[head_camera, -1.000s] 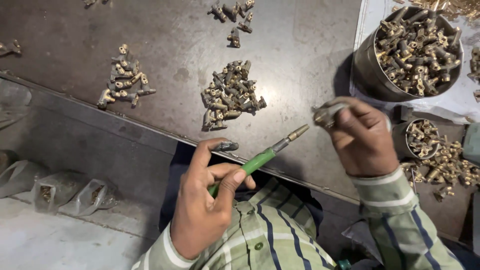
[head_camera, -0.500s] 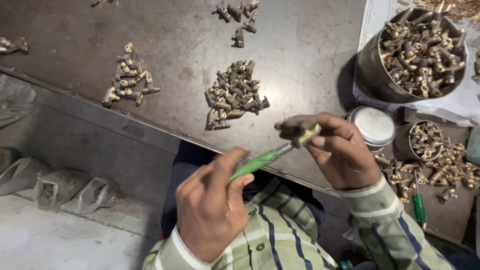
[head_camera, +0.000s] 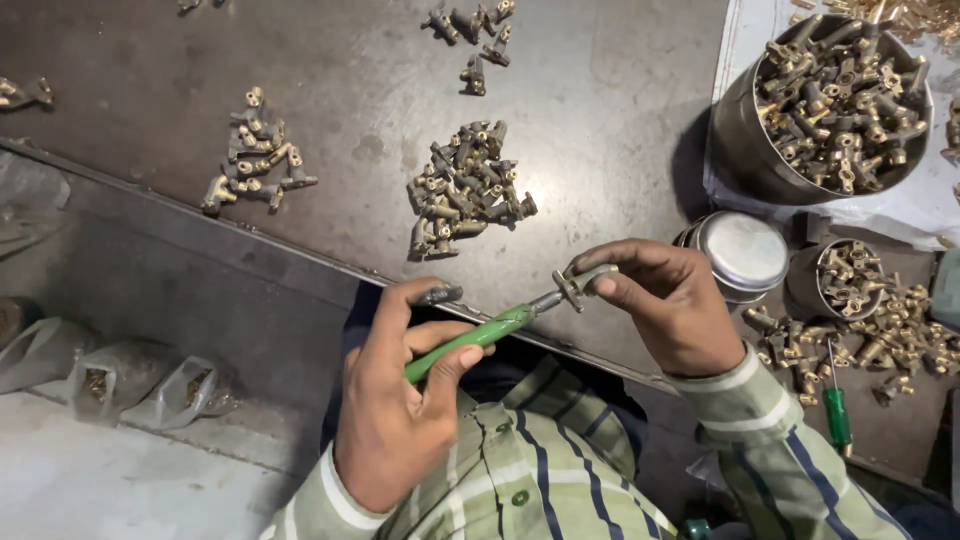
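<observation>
In the head view, a screwdriver with a green plastic handle (head_camera: 470, 342) is held in the left hand (head_camera: 400, 410); the fingers are closed firmly around the handle, and the thumb lies along it. The metal tip of the tool is set into a small T-shaped brass fitting (head_camera: 577, 284), which is pinched between the thumb and the fingertips of the right hand (head_camera: 665, 310). Both hands are kept in the air, just in front of the edge of the dark metal worktable (head_camera: 330, 100).

The landmark taken here is the middle heap of brass fittings (head_camera: 462, 190) on the worktable. The held fitting is found below this heap and a little to the right of it, just off the table edge. To the left of the heap a smaller heap of the same parts (head_camera: 255, 150) is seen. Far to the right of it a large round metal tub full of fittings (head_camera: 825, 100) is placed, and below the tub a flat shiny lid (head_camera: 742, 252), a small cup of fittings (head_camera: 845, 280) and a second green screwdriver (head_camera: 836, 410) are lying.

The fitting is judged to be small, stiff and rather heavy for its size, with smooth metal that can slip or turn under the tool. It is best taken by its cross arms, so that the opening stays free.
</observation>
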